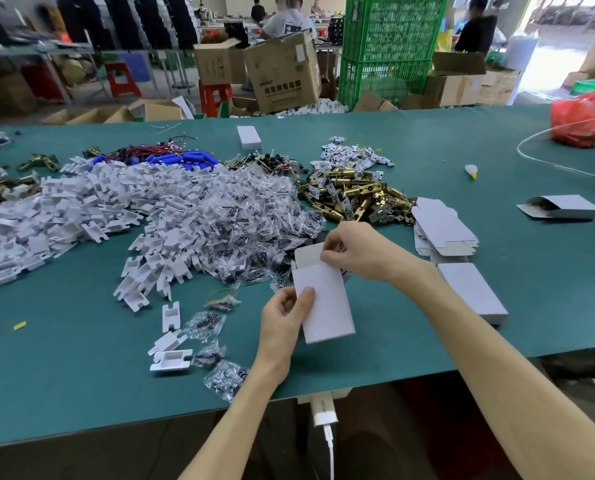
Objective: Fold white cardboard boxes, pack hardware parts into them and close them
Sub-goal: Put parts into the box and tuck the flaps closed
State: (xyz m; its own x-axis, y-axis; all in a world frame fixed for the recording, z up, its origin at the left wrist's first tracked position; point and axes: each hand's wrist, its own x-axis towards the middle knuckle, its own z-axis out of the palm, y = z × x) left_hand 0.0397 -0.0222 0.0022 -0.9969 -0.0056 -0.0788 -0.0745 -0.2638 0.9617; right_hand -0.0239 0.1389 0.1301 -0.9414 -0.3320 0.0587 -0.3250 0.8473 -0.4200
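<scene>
Green table [81, 375]: white plastic inserts [81, 209] heaped left, bagged screws [247, 216] mid, brass latches [354, 195] behind, flat box blanks [441, 230] right. The white box [323, 299] is held above the near edge. Left hand [285, 317] grips its lower left edge, thumb on the face. Right hand [354, 251] pinches the top flap, fingers curled.

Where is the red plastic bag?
In the head view, the red plastic bag lies far right on the green table, behind the thin white cord.
</scene>
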